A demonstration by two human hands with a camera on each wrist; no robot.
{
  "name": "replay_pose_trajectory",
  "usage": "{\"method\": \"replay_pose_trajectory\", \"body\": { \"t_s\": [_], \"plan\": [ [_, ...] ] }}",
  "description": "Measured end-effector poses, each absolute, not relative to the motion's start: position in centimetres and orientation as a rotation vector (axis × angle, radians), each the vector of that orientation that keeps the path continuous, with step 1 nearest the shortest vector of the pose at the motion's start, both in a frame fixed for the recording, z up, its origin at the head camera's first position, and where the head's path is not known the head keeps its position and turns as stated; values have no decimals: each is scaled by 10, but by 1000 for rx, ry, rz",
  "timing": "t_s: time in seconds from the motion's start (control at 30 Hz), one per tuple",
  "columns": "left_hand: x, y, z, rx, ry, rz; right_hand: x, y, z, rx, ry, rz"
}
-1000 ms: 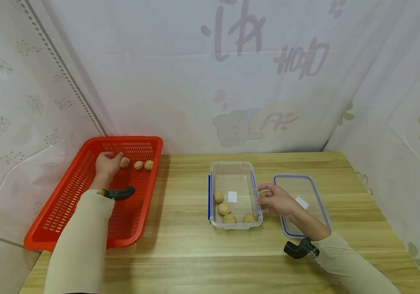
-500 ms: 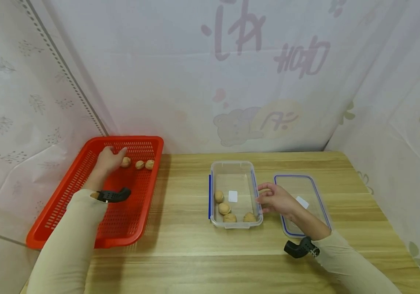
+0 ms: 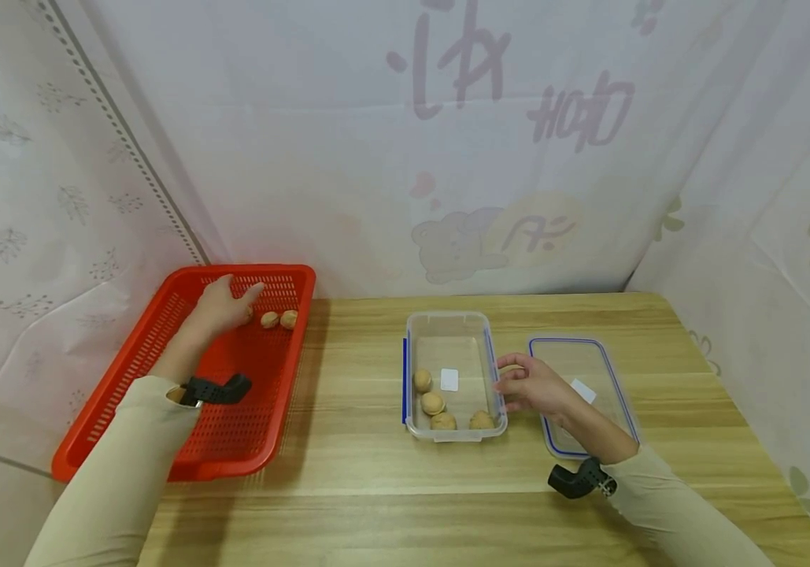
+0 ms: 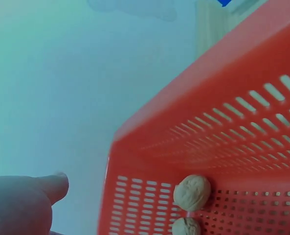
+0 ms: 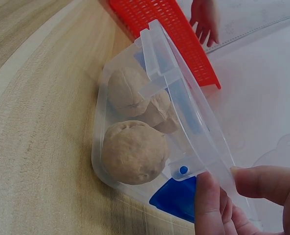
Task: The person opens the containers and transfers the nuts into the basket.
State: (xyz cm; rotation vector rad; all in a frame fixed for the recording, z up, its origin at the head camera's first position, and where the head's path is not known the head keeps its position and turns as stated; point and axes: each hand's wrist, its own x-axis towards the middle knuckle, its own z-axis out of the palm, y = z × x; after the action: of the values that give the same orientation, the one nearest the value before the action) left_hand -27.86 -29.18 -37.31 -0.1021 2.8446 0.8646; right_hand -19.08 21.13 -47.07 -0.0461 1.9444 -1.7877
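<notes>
My left hand (image 3: 223, 307) is over the far part of the red plastic basket (image 3: 277, 441), thumb and fingers spread apart and nothing seen between them. It partly covers one walnut (image 3: 249, 314); two more walnuts (image 3: 279, 320) lie just to its right. In the left wrist view, the thumb (image 4: 54, 186) stands clear of the basket. My right hand (image 3: 535, 386) pinches the right rim of a clear plastic food container (image 3: 447, 316), its thumb and fingers on either side of the wall in the right wrist view. Several walnuts (image 5: 135, 152) lie inside the container.
A clear lid (image 3: 567, 358) with a blue seal lies on the wooden table (image 3: 376, 504), right of the container and partly under my right forearm. White printed cloth (image 3: 334, 157) hangs behind the table and at both sides.
My left hand has shifted right inside the basket, now partly covering the leftmost walnut that showed before. The right hand and the container stay where they were.
</notes>
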Motion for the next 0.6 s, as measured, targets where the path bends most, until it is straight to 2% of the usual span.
{"method": "replay_pose_trajectory", "body": {
  "t_s": [0.6],
  "plan": [
    [-260, -240, -356, 119, 2899, 601, -190, 211, -472, -53, 1960, -1782]
  ]
}}
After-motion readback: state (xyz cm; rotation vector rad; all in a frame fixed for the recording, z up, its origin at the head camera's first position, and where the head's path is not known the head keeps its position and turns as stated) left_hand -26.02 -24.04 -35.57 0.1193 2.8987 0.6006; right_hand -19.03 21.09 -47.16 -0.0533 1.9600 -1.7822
